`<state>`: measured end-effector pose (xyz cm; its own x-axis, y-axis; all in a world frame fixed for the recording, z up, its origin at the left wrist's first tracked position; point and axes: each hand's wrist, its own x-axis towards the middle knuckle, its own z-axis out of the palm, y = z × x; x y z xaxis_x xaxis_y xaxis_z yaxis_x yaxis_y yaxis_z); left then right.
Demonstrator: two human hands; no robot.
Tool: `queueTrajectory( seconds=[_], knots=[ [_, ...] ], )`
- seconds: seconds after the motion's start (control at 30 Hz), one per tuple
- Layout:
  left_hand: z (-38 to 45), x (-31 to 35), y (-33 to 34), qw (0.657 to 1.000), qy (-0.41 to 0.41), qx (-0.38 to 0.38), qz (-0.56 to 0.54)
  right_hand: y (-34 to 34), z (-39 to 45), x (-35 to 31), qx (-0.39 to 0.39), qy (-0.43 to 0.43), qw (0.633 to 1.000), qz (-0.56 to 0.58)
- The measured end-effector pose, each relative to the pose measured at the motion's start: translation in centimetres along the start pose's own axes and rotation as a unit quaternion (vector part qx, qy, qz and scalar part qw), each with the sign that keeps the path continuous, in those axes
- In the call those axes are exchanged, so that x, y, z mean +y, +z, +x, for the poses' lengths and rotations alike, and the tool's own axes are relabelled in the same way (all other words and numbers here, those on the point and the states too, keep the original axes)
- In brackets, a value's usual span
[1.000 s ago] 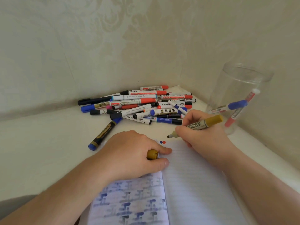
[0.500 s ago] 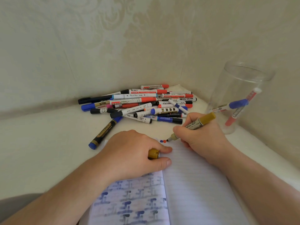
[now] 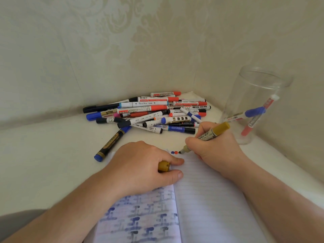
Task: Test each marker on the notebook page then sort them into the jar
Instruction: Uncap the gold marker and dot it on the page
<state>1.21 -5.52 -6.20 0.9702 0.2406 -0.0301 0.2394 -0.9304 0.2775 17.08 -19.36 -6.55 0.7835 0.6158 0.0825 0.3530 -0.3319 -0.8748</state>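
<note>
My gold marker [image 3: 208, 135] tip lowered to notebook page [image 3: 210, 190] beside two dots [image 3: 174, 152], right hand [image 3: 215, 144] gripping it, left hand [image 3: 145, 165] holding gold cap [image 3: 164, 166], two markers in jar [image 3: 254, 106] far right, pile [image 3: 149, 113] beyond.

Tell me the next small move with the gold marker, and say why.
Probably press the tip down and make a short mark. The right hand holds the uncapped gold marker with its tip at the notebook page, just right of the blue and red test dots; no gold mark shows yet. The left hand holds the gold cap.
</note>
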Motion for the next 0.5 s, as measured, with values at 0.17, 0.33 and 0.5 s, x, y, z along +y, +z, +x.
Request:
queueTrajectory(
  seconds=[0.17,0.33,0.5],
  knots=[
    [-0.01,0.08,-0.03,1.000,0.001,-0.001,0.005,-0.19,0.02,0.08,0.005,0.002,1.000,0.020],
    [0.00,0.00,0.04,1.000,0.003,-0.001,0.004,-0.12,-0.08,-0.08,-0.008,-0.010,1.000,0.002],
    [-0.06,-0.05,0.25,1.000,0.006,0.003,0.007,-0.24,0.01,0.06,-0.007,0.001,1.000,0.022]
  ],
)
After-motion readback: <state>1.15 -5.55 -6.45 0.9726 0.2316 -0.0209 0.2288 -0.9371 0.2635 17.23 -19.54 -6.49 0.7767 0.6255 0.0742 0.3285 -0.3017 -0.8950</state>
